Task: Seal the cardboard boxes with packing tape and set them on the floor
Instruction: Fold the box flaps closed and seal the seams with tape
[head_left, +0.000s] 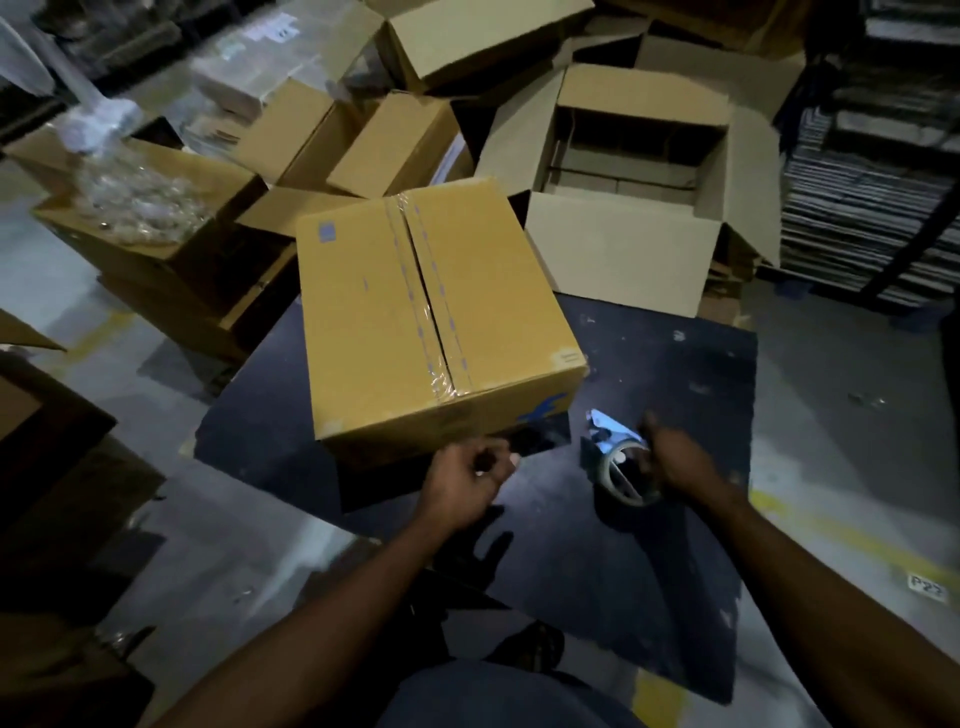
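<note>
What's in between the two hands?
In the head view, only bare dark tabletop lies between the left hand and the right hand, which grips the tape roll.
</note>
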